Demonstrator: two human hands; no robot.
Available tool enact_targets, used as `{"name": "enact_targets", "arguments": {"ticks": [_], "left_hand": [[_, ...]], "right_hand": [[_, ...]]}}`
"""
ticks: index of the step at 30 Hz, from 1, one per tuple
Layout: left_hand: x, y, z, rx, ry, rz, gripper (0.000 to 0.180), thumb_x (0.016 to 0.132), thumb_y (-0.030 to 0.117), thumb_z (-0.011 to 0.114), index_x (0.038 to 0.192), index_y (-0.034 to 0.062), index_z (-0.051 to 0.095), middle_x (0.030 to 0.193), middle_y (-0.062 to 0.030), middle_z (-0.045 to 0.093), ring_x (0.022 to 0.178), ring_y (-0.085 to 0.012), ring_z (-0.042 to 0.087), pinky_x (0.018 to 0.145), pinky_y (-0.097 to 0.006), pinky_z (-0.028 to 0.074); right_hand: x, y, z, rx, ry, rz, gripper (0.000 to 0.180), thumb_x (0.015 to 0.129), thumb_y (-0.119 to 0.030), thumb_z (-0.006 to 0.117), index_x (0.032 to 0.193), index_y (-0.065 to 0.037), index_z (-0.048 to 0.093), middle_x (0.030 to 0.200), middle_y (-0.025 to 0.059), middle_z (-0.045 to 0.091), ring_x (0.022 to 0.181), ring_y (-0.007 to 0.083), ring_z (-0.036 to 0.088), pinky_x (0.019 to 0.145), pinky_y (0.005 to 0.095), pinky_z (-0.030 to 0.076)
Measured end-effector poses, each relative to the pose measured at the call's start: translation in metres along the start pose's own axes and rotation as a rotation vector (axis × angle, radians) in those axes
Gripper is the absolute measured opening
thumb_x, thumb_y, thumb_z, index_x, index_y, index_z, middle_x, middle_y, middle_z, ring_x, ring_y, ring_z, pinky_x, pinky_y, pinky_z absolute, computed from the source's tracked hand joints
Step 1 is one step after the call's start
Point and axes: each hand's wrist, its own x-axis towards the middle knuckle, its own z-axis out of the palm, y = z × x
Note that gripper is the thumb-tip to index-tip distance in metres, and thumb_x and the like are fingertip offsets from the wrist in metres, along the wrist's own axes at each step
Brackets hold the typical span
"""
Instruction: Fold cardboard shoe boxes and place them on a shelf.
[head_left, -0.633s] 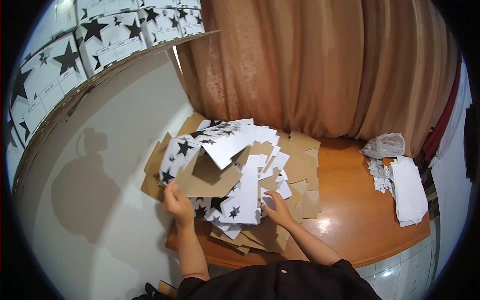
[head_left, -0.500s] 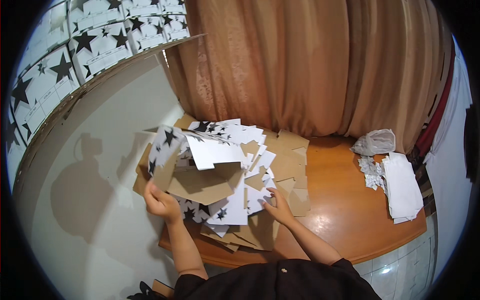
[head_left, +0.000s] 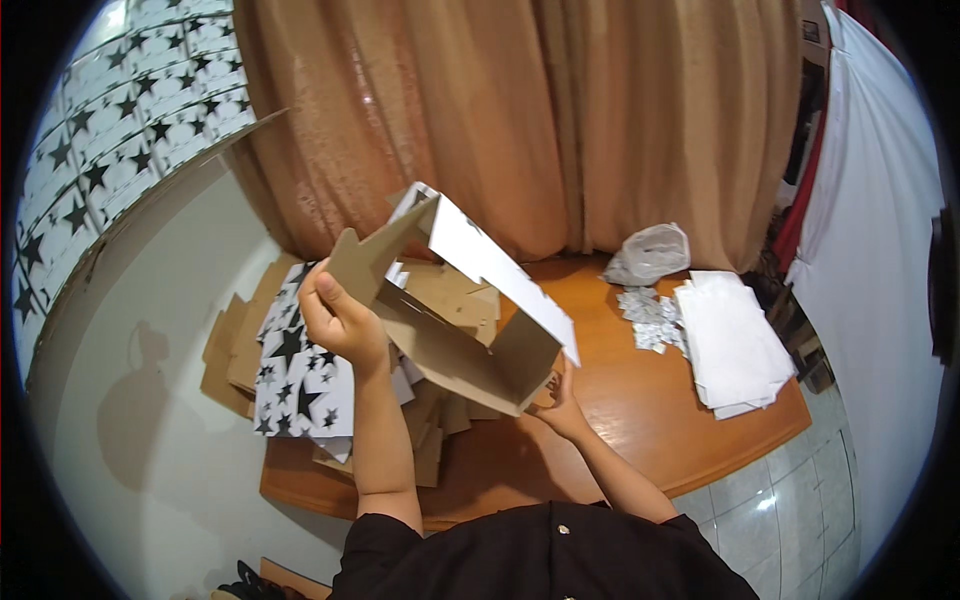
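Above the table (head_left: 640, 430), between the left hand (head_left: 340, 322) and the right hand (head_left: 562, 408), a partly folded carton (head_left: 440, 350), brown inside with a long white flap along the upper right, slanting down from upper left to lower right. Pinched at the raised left panel between thumb and fingers of the left hand. At the low right corner, touched by the right hand, with some fingers hidden behind the end wall; cannot tell whether pinching there or only propping. On the table to the left, partly behind the left forearm, star-printed sheets (head_left: 290, 390) over brown cardboard pieces (head_left: 230, 350). Farther right, well apart from the right hand, a translucent plastic bag (head_left: 650, 255), silvery scraps (head_left: 650, 318) and piled white sheets (head_left: 735, 340). Behind the table, a brown curtain (head_left: 420, 120); at upper left, stacked star-patterned boxes (head_left: 140, 120).
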Motion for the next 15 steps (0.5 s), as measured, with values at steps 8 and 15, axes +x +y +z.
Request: {"name": "enact_targets", "arguments": {"ticks": [8,15], "left_hand": [[-0.11,0.042,0.033,-0.221,-0.333,-0.448,0.031,0.097,0.025,0.046,0.091,-0.0026,0.058,0.087,-0.0064,0.059,0.08,-0.0123,0.053,0.077,-0.026,0.043],[-0.181,0.042,0.003,-0.542,-0.477,-0.818,0.029,0.098,0.026,0.045,0.096,-0.0009,0.055,0.087,-0.0059,0.059,0.078,-0.0103,0.054,0.074,-0.024,0.044]], "right_hand": [[-0.03,-0.004,-0.137,1.082,0.44,-0.051,0.054,0.091,-0.043,0.049,0.132,-0.011,0.036,0.114,0.0152,0.054,0.104,0.0245,0.055,0.086,0.041,0.047],[-0.067,0.006,-0.209,0.997,0.362,-0.137,0.044,0.091,-0.047,0.044,0.118,-0.012,0.042,0.096,0.0108,0.053,0.086,0.0221,0.054,0.078,0.039,0.048]]}}
